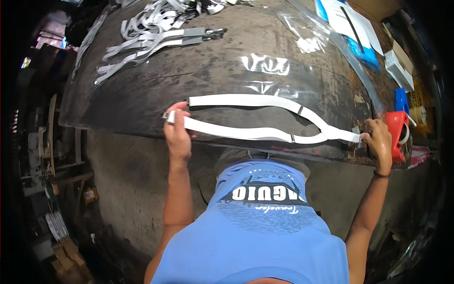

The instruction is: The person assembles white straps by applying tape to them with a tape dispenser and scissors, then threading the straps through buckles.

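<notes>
White elastic suspenders (246, 132) lie stretched along the front edge of the dark table, two long straps joining in a Y toward the right. My left hand (178, 135) is closed on the near strap's end, beside a small metal clip; its fingertips reach toward the end of the far strap. At the other end, my right hand (379, 142) pinches the single short tail of the suspenders. Dark adjusters sit on both straps. A red tape dispenser (395, 136) stands just right of my right hand.
A pile of white straps (156, 21) and some bundled straps (182, 38) lie at the back left of the table (213, 66). Clear plastic (307, 38), papers (352, 28), a white box (398, 71) and a blue object (401, 101) are toward the right.
</notes>
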Demonstrator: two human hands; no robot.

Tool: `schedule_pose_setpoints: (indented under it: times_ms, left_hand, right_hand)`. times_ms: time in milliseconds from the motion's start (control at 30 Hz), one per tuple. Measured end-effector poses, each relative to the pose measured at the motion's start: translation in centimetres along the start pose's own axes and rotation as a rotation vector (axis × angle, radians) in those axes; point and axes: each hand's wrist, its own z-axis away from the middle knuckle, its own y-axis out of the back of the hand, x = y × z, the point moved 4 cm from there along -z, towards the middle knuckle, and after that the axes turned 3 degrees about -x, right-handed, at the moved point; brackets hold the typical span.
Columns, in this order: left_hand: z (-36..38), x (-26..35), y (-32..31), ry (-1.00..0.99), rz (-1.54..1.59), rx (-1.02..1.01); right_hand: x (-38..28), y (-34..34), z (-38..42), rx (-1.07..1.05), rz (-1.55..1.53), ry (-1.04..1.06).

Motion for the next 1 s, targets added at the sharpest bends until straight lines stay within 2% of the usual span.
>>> schedule_pose_setpoints:
  times_ms: [67,200,267,300,333,367,400,467,500,533,567,600,633,667,700,733,767,833,867,967,1000]
  left_hand:
    - [1.2,2.0,-2.0,-0.033,-0.017,-0.094]
    - [2.8,5.0,-6.9,-0.159,0.098,-0.362]
    - [3.4,6.3,-9.1,-0.203,0.019,-0.467]
    - [2.9,6.8,-10.0,-0.39,-0.11,-0.495]
    - [2.6,7.2,-10.9,-0.578,-0.234,-0.52]
    - [2.4,6.8,-11.4,-0.444,-0.2,-0.556]
    - [2.1,6.8,-11.9,-0.451,-0.184,-0.586]
    - [1.5,7.1,-13.2,-0.498,-0.095,-0.696]
    - [1.9,6.8,-13.8,-0.375,0.036,-0.713]
    - [1.4,6.5,-13.9,-0.377,0.048,-0.733]
    - [0.3,5.8,-13.3,-0.545,-0.206,-0.679]
    - [-0.6,4.9,-12.6,-0.708,-0.468,-0.598]
    - [-1.5,2.9,-11.5,-0.616,-0.554,-0.531]
    - [-2.2,0.8,-11.1,-0.621,-0.569,-0.515]
    - [-2.9,-1.5,-10.4,-0.629,-0.746,-0.482]
    - [-3.2,-3.1,-9.7,-0.623,-0.921,-0.445]
    - [-3.2,-3.7,-10.0,-0.709,-1.061,-0.472]
    - [-4.3,-3.8,-10.9,-0.709,-1.044,-0.496]
    - [-4.7,-3.9,-11.4,-0.721,-1.005,-0.544]
    - [-7.1,-4.6,-12.3,-0.707,-0.979,-0.507]
    - [-7.6,-4.4,-12.4,-0.713,-0.975,-0.511]
  right_hand:
    - [-1.4,1.2,0.0,0.341,-0.424,0.34]
    - [-13.9,5.4,2.6,0.37,-0.915,0.714]
    - [-19.7,5.3,4.6,0.254,-1.109,0.895]
    - [-21.9,4.8,4.5,0.274,-1.212,1.039]
    - [-23.7,4.3,4.6,0.168,-1.352,1.032]
    - [-25.2,3.3,4.5,0.098,-1.618,0.967]
    - [-25.3,2.7,4.3,0.139,-1.688,0.882]
    - [-24.1,2.2,3.0,0.37,-1.481,0.828]
    - [-23.5,1.4,1.9,0.355,-1.525,0.773]
    - [-22.7,0.8,1.2,0.338,-1.57,0.723]
    - [-21.7,1.0,1.4,0.159,-1.731,0.613]
    - [-20.5,0.2,1.0,0.223,-1.76,0.601]
    - [-19.5,-1.2,0.2,0.28,-1.795,0.601]
    - [-18.7,-2.4,-0.6,0.423,-1.902,0.684]
    - [-18.3,-0.6,0.0,0.463,-2.023,0.68]
    - [-17.3,-2.7,-1.1,0.441,-2.087,0.68]
    - [-16.6,-3.1,-1.8,0.468,-2.138,0.712]
    - [-15.6,-2.7,-2.5,0.478,-2.134,0.562]
    - [-15.3,-2.8,-3.4,0.522,-2.131,0.564]
    - [-14.2,-0.9,-5.2,0.574,-2.01,0.524]
    - [-13.6,0.8,-4.7,0.627,-2.008,0.605]
